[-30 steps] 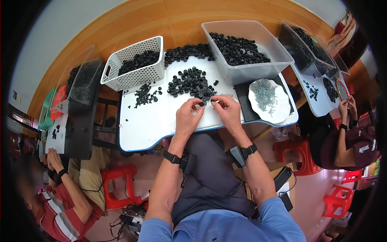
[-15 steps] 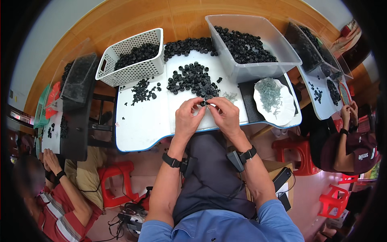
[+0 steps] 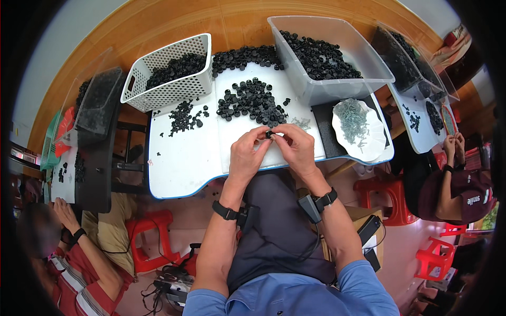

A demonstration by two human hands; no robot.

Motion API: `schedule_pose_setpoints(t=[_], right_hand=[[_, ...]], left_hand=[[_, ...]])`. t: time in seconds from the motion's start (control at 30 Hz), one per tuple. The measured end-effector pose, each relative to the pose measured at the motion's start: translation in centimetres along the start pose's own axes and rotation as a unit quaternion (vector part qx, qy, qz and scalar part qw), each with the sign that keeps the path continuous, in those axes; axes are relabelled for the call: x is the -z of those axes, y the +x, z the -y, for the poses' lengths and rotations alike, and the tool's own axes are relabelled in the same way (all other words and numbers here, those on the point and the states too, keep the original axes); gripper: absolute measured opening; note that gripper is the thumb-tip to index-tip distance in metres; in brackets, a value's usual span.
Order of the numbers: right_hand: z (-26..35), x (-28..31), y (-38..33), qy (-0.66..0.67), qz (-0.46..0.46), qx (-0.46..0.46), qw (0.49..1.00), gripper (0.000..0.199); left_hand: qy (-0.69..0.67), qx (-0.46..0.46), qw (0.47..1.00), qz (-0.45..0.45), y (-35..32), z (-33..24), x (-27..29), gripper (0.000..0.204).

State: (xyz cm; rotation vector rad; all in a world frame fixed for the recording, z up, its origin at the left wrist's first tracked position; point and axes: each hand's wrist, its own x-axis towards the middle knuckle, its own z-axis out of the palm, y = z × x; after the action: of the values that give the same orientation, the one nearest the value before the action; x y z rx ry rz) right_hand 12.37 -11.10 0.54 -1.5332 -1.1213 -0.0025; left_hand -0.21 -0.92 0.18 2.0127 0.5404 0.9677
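Note:
A small round black plastic cap (image 3: 269, 134) is pinched in the fingertips of both my hands, just above the near part of the white table. My left hand (image 3: 246, 152) grips its left side with thumb and forefinger. My right hand (image 3: 296, 150) closes on it from the right; whether a tiny piece is also between those fingers is hidden. Right beyond my fingers lies a heap of similar black caps (image 3: 252, 102). A few translucent small pieces (image 3: 301, 123) are scattered beside that heap. Smaller black parts (image 3: 183, 118) form another pile to the left.
Black parts fill a white perforated basket (image 3: 174, 87) at back left and a clear bin (image 3: 337, 90) at back right. A white scalloped plate (image 3: 373, 150) holds thin translucent pieces on the right. People sit at neighbouring tables on both sides, near red stools (image 3: 150, 239).
The cap has turned between my fingertips, and its round end shows less. My right fingers have shifted slightly over it. The whole view has moved a little.

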Motion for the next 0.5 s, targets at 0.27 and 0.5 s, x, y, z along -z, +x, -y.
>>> schedule_pose_setpoints(t=[0.27, 0.5], right_hand=[[0.02, 0.04, -0.05, 0.025, -0.008, 0.012, 1.0, 0.016], [0.1, 0.39, -0.24, 0.024, -0.051, 0.0, 0.998, 0.015]], left_hand=[[-0.029, 0.035, 0.999, 0.019, 0.09, 0.18, 0.13, 0.027], [-0.029, 0.058, 0.998, 0.027, 0.09, -0.32, -0.06, 0.026]])
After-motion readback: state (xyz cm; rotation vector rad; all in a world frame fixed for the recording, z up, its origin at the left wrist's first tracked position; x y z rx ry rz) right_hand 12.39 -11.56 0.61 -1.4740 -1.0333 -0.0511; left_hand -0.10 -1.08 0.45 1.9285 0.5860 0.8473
